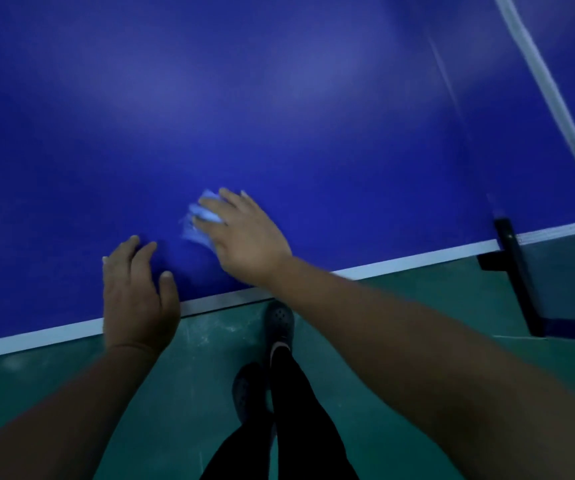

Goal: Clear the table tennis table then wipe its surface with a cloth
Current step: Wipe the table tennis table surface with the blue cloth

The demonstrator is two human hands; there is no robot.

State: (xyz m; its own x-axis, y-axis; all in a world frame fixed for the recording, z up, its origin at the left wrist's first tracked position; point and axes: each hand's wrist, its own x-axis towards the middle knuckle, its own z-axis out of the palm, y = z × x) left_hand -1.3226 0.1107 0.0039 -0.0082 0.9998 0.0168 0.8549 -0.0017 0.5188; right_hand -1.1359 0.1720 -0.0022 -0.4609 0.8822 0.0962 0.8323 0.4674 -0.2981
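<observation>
While blurred, cloth [200,221] orientation unclear

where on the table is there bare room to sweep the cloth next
Bare blue surface runs from beyond the fingers of the right hand out to the white line at right, and leftward past the left hand. The only crowded spot is by the near white edge, where both hands and the pale cloth sit.
</observation>
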